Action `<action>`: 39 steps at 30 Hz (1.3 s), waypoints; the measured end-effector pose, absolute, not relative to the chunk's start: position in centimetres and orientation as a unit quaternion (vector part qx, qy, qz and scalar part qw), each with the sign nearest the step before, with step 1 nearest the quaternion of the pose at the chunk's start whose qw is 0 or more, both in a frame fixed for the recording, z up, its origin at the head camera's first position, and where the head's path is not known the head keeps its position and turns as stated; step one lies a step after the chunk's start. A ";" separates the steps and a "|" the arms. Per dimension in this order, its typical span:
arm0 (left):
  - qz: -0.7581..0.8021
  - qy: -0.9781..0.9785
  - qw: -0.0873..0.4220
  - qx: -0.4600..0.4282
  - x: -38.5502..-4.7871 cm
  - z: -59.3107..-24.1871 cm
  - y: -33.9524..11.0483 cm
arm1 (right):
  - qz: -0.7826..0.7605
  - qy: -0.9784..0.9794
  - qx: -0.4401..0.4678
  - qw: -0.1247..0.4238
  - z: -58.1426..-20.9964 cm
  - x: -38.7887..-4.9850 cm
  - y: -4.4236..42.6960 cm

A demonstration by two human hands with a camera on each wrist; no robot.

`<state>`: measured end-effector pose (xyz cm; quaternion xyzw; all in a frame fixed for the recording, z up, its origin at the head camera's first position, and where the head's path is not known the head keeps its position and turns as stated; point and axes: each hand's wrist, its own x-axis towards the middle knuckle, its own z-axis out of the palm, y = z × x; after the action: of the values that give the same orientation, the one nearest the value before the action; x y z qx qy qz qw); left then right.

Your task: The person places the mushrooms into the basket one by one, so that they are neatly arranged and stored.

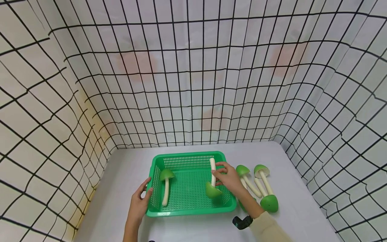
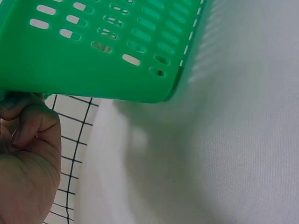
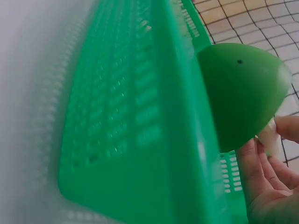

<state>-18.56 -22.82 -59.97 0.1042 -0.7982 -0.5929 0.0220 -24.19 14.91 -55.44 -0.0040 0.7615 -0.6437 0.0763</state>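
Observation:
My right hand [image 1: 228,178] pinches a toy mushroom [image 1: 213,191] by its white stem, over the right part of a green plastic basket [image 1: 190,213]. Its green cap points down and the stem stands nearly upright. In the right wrist view the cap [image 3: 247,93] shows beyond the basket's rim, with the fingers on the stem partly hidden behind it. My left hand [image 1: 139,201] grips the basket's left edge, thumb on the rim. The left wrist view has those fingers [image 2: 39,121] curled under the basket's edge. Another mushroom [image 1: 166,191] lies inside at the left, cap away from me.
Several more mushrooms [image 1: 269,203] lie on the white table [image 1: 296,222] to the right of the basket, some partly behind my right arm. A black device [image 1: 243,222] is at the right wrist. Black-gridded white walls [image 1: 193,101] enclose the back and sides.

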 end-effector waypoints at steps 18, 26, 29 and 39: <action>-0.595 -0.796 0.020 0.109 -18.6 -60.1 -22.7 | -0.641 0.756 -0.016 0.133 -56.2 -24.7 9.3; -0.592 -0.797 0.012 0.123 -18.0 -59.9 -22.8 | -0.642 0.753 -0.017 0.144 -57.1 -24.2 7.2; -0.588 -0.796 -0.003 0.142 -17.6 -60.0 -22.9 | -0.646 0.748 -0.017 0.154 -57.6 -23.8 6.3; -0.593 -0.793 0.009 0.135 -18.6 -60.0 -22.5 | -0.646 0.749 -0.028 0.142 -57.2 -24.5 4.6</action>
<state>-18.64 -22.47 -59.97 0.1350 -0.7934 -0.5934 0.0093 -24.50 4.61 -57.24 -0.0281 0.7495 -0.6459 0.1422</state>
